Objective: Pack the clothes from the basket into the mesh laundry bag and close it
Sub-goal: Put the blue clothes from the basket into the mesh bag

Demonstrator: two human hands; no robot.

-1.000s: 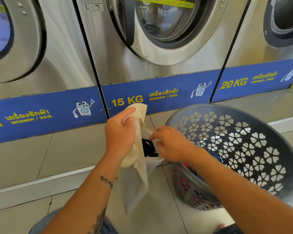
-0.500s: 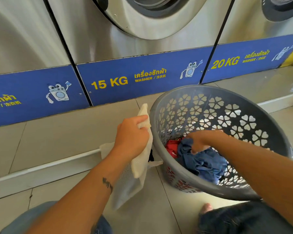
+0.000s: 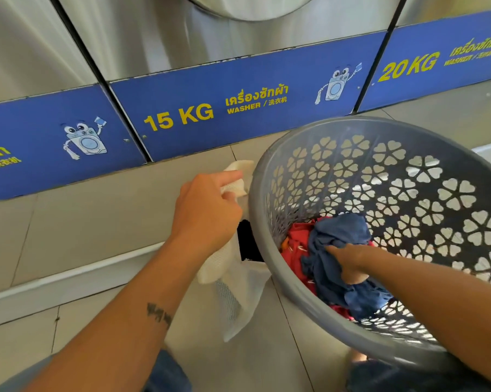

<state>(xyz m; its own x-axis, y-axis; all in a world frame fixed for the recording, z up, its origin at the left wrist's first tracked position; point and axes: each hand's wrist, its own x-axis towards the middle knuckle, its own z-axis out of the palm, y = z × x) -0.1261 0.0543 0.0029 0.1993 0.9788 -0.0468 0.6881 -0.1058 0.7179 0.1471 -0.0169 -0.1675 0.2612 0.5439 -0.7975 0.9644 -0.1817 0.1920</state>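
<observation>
Currently we're mid-pack, crouched in front of the washers (image 3: 238, 114). Our left hand (image 3: 207, 213) is clenched on the rim of the mesh laundry bag (image 3: 238, 281), holding its mouth up just outside the grey basket (image 3: 267, 250); the bag hangs down to the floor tiles (image 3: 77, 239), and something dark (image 3: 247, 241) already shows at its opening. Our right hand (image 3: 349, 260) is down inside the basket, fingers closed into the blue garment (image 3: 340, 236), which sits bunched on top of a red garment (image 3: 295, 244) at the basket's low near side. Key relation: the bag mouth lies to the left of the right hand, just across the basket wall, bag touching or nearly touching the rim. So the transfer looks like a short lift over the rim and leftward, right hand doing the carry since it already has the cloth, left hand only keeping the mouth open. The bag's long axis runs roughly vertical, so the garment should go in top-down. Risk as we judge it: the blue cloth is loosely bunched and may drag the red piece along or snag on the rim. Closing the bag is not yet due; clothes remain in the basket.
</observation>
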